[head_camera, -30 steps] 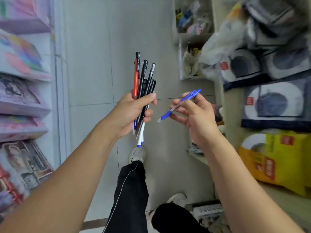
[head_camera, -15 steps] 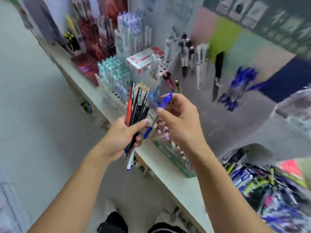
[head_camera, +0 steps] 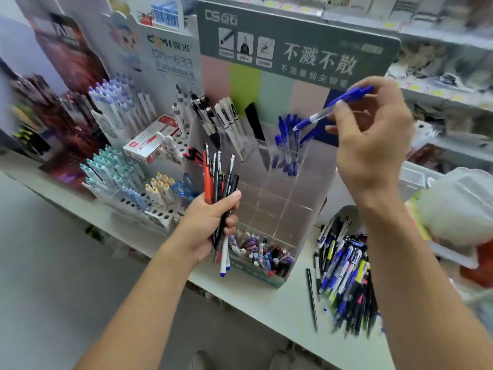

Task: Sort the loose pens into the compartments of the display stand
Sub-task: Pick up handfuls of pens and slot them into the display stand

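Two bare forearms are seen, with no sleeve shown on either up to the frame edge. The left hand (head_camera: 210, 222) and the right hand (head_camera: 373, 145) are uncovered; no glove, ring or watch is visible. At the bottom edge, the toes of two light-coloured shoes (head_camera: 277, 360) are partly shown, blurred.

Single head view, looking forward and down, close over display stand (head_camera: 269, 188) on shelf (head_camera: 266, 303)

Bundle of pens (head_camera: 218, 188) — middles hidden in left hand (head_camera: 210, 222). Goods on upper shelves (head_camera: 440, 62) — blurred. Header-card small print (head_camera: 314, 74) — unreadable.
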